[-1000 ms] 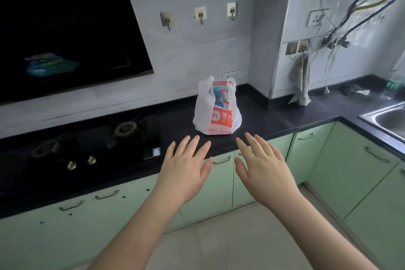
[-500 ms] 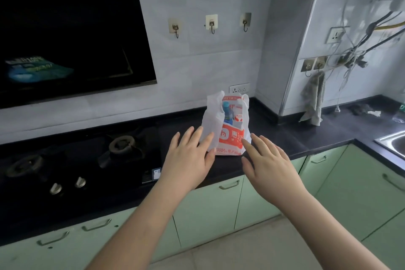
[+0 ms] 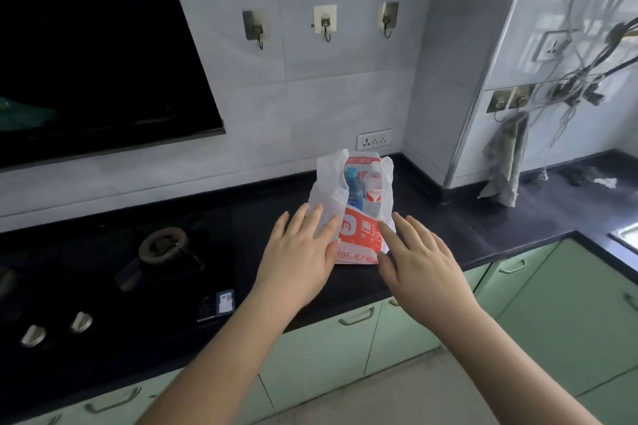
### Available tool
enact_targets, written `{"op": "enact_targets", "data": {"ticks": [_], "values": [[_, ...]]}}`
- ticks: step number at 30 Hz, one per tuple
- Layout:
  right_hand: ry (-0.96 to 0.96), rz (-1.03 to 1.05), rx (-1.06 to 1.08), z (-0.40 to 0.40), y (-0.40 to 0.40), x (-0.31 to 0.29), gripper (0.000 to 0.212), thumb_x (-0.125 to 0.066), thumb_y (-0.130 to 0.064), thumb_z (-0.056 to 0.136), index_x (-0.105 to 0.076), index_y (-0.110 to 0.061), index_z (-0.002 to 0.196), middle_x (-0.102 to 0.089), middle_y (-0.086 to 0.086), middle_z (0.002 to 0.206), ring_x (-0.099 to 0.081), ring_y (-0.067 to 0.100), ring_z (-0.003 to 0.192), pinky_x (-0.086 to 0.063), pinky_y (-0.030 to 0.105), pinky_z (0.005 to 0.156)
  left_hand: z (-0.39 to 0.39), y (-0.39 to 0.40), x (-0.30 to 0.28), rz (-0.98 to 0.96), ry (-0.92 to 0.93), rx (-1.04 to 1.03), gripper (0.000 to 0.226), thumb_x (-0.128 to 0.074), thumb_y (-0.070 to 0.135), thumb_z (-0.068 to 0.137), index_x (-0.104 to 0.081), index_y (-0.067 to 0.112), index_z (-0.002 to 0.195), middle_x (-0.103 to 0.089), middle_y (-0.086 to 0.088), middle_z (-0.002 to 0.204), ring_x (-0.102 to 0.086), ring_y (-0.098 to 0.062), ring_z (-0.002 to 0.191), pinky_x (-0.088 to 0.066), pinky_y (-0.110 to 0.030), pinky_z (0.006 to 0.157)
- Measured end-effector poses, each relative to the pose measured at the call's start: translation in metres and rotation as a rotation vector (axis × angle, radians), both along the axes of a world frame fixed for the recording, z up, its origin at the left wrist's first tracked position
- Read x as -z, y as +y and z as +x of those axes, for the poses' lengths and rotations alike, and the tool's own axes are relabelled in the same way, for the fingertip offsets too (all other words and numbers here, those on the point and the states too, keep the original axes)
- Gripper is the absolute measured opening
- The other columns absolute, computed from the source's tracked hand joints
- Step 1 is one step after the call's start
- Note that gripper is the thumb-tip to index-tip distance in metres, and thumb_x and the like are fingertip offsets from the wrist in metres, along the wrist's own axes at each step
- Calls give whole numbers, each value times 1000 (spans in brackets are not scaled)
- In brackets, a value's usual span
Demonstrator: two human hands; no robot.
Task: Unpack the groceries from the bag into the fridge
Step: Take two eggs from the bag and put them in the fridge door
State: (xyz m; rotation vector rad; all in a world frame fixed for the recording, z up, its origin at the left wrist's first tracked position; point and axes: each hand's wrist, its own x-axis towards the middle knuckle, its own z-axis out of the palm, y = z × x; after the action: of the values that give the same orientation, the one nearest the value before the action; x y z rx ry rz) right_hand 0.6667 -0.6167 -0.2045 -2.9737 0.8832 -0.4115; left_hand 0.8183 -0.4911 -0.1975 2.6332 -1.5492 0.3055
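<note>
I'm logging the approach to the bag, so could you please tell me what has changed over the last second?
Both hands moved forward: the left hand and right hand now flank the plastic bag, open, nothing gripped yet. The bag stayed upright on the black counter, bottles inside.
</note>
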Motion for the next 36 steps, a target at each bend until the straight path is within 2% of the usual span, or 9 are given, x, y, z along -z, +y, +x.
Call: {"op": "enact_targets", "data": {"ticks": [2,5,9,11,17,21,27,33,36], "values": [[6,16,-25,8,-20,4,63,-15,-51,94,-39,-24,145,-38,5,152,-31,26,142,-24,41,115,5,-20,3,16,7,-11,53,-14,46,102,-14,30,152,-15,-2,161,-6,-22,148,-5,-44,119],[27,18,-60,18,-50,5,55,-23,-49,100,-29,-26,149,-27,2,158,-20,23,146,-11,36,117,9,-49,4,42,28,-32,54,-16,47,101,-12,30,152,-11,-1,162,-4,-22,148,-3,-43,119],[54,66,-129,31,-87,3,57,-23,-50,100,-17,-29,153,-14,-1,161,-9,20,149,-1,33,115,18,-81,2,98,16,-22,61,-34,44,99,-9,29,153,-9,-1,162,-2,-21,148,-2,-44,119],[65,80,-164,39,-99,6,57,-21,-50,100,-14,-29,153,-10,-2,162,-7,19,149,3,31,113,21,-91,3,110,24,-35,62,-36,42,99,-9,28,153,-8,-1,162,-1,-21,148,-2,-44,120],[18,149,-218,67,-125,19,57,-20,-48,100,-12,-28,153,-10,-2,162,-6,17,149,-1,30,115,38,-111,14,106,13,-95,56,-28,41,101,-14,26,153,-10,-2,162,-4,-21,148,-5,-42,120],[15,166,-254,85,-128,28,68,-3,-53,92,-14,-26,153,-12,-1,162,-5,17,149,-5,32,117,55,-118,22,116,7,-104,56,-29,41,101,-15,25,153,-12,-2,162,-6,-22,148,-6,-42,120],[21,172,-196,117,-135,39,57,-24,-47,101,-14,-27,153,-10,-3,162,-1,17,149,6,29,111,84,-130,41,154,4,-26,55,-28,40,102,-14,24,152,-12,-4,161,-4,-23,148,-3,-41,119],[29,204,-135,150,-139,39,58,-25,-43,101,-9,-24,154,-6,-2,162,0,17,149,3,32,116,121,-146,49,141,10,61,55,-29,37,102,-12,23,152,-10,-6,161,-2,-24,148,-4,-43,119],[15,293,-87,165,-141,41,60,-29,-39,102,-6,-21,154,-3,-1,162,2,17,149,1,31,115,141,-155,55,122,26,109,56,-33,36,101,-15,24,152,-11,-6,161,-3,-24,148,-5,-44,120]]}}
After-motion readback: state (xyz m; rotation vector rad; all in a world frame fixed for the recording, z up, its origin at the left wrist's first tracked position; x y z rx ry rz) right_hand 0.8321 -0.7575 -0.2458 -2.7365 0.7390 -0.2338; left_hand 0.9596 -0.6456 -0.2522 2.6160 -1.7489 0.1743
